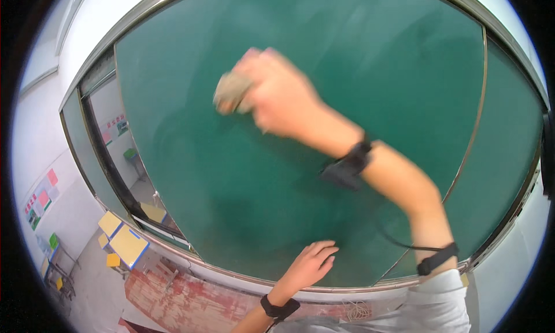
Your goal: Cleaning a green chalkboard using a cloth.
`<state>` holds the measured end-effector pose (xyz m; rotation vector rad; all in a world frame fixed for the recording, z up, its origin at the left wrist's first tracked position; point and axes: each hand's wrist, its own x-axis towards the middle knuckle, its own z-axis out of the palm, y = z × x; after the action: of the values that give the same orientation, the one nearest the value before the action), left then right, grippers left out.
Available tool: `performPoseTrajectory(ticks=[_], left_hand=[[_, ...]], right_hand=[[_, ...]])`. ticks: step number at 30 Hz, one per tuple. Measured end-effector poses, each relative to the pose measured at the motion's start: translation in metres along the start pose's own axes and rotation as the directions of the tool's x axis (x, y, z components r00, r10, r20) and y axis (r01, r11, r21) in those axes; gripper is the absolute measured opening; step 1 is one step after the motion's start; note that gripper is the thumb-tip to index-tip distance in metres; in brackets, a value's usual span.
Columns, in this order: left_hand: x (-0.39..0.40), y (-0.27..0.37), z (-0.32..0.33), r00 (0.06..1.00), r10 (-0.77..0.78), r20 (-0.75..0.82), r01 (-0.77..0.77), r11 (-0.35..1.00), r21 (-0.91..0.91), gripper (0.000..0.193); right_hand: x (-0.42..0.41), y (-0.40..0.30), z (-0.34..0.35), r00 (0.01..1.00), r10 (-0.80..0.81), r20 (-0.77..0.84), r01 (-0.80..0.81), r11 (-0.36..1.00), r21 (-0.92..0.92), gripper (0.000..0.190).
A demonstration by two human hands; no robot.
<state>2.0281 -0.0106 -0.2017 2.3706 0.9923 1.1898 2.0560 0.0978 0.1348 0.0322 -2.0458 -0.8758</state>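
My right hand (279, 92), blurred, is closed around a greyish cloth or eraser-like pad (232, 90) over the upper middle of a green chalkboard (260, 181). Whether the pad touches the board cannot be told. Faint pale smears and darker patches show on the board. Near the board's lower edge, my left hand (308, 261) has its fingers apart and holds nothing. Black straps with small devices circle both wrists, and another band with a cable sits on the right upper arm.
The chalkboard's frame and lower ledge (243, 276) curve round below. At lower left stand yellow-topped desks (129, 246) on a grey floor. A worn red platform (186, 302) lies under the board, with a coiled cable (357, 310) by the wall. A dark screen-like panel shows at left.
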Motion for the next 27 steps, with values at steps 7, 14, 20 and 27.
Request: performPoseTrajectory(ticks=[7,14,20,27], left_hand=[[0.023,-0.031,-0.040,0.960,0.104,-0.258,0.035,0.875,0.483,0.053],[0.036,-0.080,0.000,0.967,0.180,-0.181,-0.012,0.738,0.674,0.068],[0.025,-0.100,0.023,0.932,0.190,-0.307,0.107,0.666,0.738,0.061],[0.023,-0.105,0.026,0.897,0.297,-0.327,0.066,0.642,0.764,0.067]], right_hand=[[-0.060,0.109,-0.164,0.910,0.221,-0.352,-0.343,0.877,-0.335,0.047],[-0.060,0.112,-0.153,0.755,0.368,-0.542,-0.588,0.746,-0.312,0.046],[0.028,0.033,0.015,0.957,-0.079,-0.280,0.021,0.979,-0.204,0.016],[-0.059,0.048,-0.082,0.997,-0.059,-0.056,0.049,0.985,-0.167,0.016]])
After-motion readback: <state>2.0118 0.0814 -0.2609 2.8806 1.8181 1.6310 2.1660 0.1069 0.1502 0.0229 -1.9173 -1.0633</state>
